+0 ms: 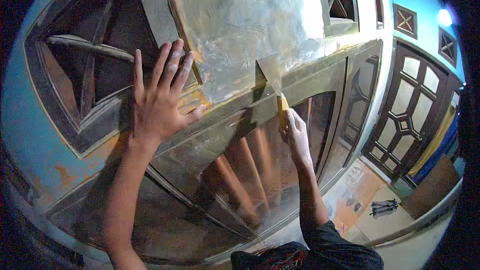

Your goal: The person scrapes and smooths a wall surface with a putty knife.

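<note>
Standing in the room, I find the scraper point(273, 77) at the lower edge of the patch point(240, 25), blade on or close against it; contact cannot be confirmed. The right hand point(294, 127), below the patch, is closed round its handle. The left hand point(162, 92), at the patch's lower left corner, has its fingers spread apart, seemingly braced on the woodwork and holding nothing visible.

Progress is judged partial. Pale smears cover much of the patch; grey and ochre areas, plus a stained lower edge, appear outstanding. The lattice point(100, 46), left of the patch, and the trim point(320, 77), directly below it, look worn.

Containers: none observed, so no contents to report. A dark item point(384, 208) on the floor point(361, 237), below and right of the patch, cannot be identified.
</note>
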